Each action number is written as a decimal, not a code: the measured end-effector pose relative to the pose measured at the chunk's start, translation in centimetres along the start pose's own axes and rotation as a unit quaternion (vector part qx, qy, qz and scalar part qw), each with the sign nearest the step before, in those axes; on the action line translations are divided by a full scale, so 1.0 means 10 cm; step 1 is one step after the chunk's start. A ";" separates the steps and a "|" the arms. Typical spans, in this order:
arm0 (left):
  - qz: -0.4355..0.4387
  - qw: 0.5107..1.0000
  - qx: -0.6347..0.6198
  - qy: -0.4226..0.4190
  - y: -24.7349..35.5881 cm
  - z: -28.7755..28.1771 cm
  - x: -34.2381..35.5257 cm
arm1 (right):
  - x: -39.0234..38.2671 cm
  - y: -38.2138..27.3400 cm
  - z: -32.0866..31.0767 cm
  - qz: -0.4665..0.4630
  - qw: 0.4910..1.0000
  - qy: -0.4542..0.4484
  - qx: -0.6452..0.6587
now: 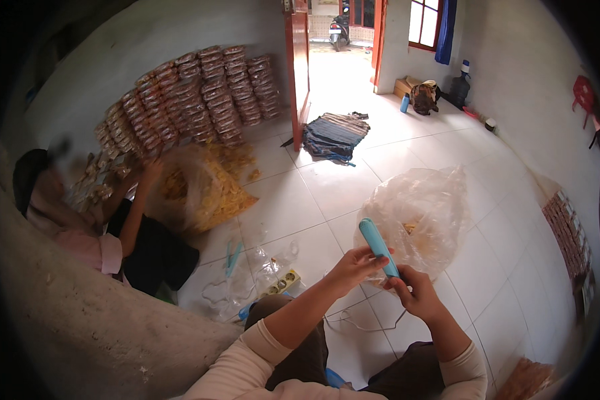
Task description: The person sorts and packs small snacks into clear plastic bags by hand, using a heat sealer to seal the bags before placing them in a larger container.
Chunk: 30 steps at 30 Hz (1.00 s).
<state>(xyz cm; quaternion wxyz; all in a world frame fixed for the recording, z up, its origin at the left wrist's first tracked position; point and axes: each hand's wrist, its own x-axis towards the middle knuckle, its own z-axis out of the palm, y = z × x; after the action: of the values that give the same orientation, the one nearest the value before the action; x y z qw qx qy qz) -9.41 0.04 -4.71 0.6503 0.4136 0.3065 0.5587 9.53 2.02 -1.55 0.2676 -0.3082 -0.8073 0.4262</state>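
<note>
A turquoise hair straightener (375, 241) is held up in front of me, tilted with its far end pointing up and left. The fingers of my left hand (358, 272) wrap round its middle. Around its lower end, my right hand (415, 293) is closed, and a pale cord (373, 329) loops below on the floor. Just beyond my hands stands a large clear plastic bag (430, 200) with a few yellowish pieces low inside. On the floor to my left lies a second turquoise tool (233, 259), opened in a V, beside a power strip (281, 283) and crumpled clear plastic.
At the left a co-worker (90, 233) sits by a big bag of yellow chips (213, 190). Stacked packets (193, 100) line the wall behind. A striped cloth (335, 137) lies near the open door (299, 73). More packets (567, 230) stand along the right wall.
</note>
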 end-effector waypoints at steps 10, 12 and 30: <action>-0.024 1.000 0.004 -0.002 0.00 0.07 -0.04 | 0.03 -0.02 0.00 -0.002 1.000 0.004 0.012; -0.005 1.000 0.020 0.023 0.04 0.06 -0.02 | 0.03 0.01 -0.01 -0.009 1.000 0.006 -0.003; 0.059 0.991 -0.068 0.101 0.20 -0.07 0.00 | 0.01 0.02 -0.01 0.001 1.000 0.010 -0.011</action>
<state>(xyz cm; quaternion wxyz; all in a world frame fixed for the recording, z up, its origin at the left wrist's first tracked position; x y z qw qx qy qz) -10.92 0.24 -3.27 0.6083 0.3272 0.3072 0.6546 9.64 2.24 -1.64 0.2719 -0.3167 -0.8088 0.4143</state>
